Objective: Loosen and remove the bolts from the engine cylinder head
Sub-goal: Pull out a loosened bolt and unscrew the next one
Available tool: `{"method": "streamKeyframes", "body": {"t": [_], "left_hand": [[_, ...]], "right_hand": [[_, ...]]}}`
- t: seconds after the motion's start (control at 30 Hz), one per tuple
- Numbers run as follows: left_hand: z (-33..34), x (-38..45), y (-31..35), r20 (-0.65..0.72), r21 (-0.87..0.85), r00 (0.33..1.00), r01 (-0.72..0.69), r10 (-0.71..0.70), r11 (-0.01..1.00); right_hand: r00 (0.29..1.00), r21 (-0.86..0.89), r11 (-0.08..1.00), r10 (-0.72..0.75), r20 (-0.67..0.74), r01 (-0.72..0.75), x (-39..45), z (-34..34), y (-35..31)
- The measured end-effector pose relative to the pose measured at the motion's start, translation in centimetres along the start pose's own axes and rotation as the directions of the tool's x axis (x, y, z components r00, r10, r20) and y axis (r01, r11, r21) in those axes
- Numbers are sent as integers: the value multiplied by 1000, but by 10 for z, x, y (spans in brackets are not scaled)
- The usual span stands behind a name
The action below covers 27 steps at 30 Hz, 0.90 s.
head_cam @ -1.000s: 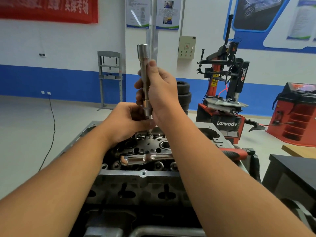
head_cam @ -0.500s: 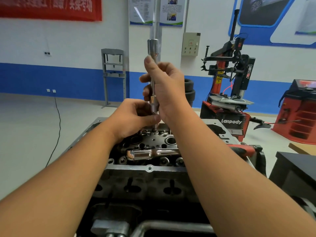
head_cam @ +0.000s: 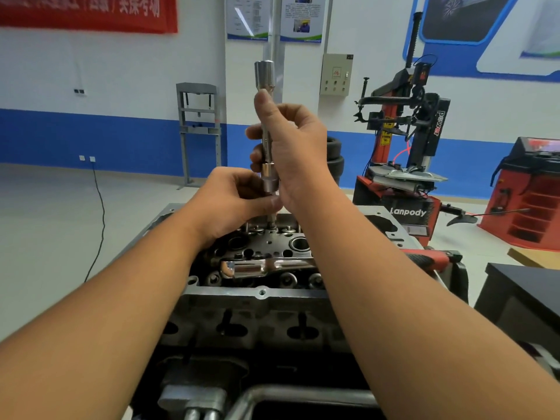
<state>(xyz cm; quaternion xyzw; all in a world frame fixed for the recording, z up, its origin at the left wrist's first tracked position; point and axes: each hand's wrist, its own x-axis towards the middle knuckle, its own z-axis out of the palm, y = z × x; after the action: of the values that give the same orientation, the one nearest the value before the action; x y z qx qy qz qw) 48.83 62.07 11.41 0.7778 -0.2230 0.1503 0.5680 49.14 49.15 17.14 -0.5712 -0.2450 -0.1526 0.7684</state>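
Both hands, right hand (head_cam: 298, 147) above left hand (head_cam: 233, 201), grip an upright socket extension (head_cam: 266, 128), apparently seated on a cylinder head (head_cam: 266, 250) bolt.

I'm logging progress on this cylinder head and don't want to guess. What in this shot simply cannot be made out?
Head view:
- Bolt under the extension bar: the left hand hides it, so how far out it is cannot be told.
- Ratchet on the cylinder head: the right forearm covers its middle.
- Right hand: its grip on the bar is mostly hidden behind its back.
- Wall posters: text too small.
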Motion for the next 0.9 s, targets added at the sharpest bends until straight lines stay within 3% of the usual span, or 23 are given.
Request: {"method": "streamKeyframes", "body": {"t": [0.1, 0.27, 0.47, 0.57, 0.73, 0.9], "left_hand": [[1, -1, 3, -24, 26, 1000, -2, 2, 1000], [1, -1, 4, 98, -49, 995, 17, -12, 999], [0, -1, 2, -12, 32, 1000, -14, 15, 999], [1, -1, 3, -32, 85, 999, -4, 7, 996], [-1, 0, 1, 112, -48, 993, 46, -40, 998], [-2, 3, -2, 75, -37, 997, 4, -2, 999]], "right_hand": [[1000, -1, 1000, -11, -14, 11, 0, 0, 0], [1000, -47, 999, -17, 15, 18, 1, 4, 0], [994, -27, 999, 28, 104, -25, -2, 6, -2], [996, -13, 1000, -2, 84, 3, -5, 3, -3], [999, 2, 1000, 21, 33, -21, -2, 3, -3], [999, 23, 999, 27, 23, -28, 1, 2, -1]]}}
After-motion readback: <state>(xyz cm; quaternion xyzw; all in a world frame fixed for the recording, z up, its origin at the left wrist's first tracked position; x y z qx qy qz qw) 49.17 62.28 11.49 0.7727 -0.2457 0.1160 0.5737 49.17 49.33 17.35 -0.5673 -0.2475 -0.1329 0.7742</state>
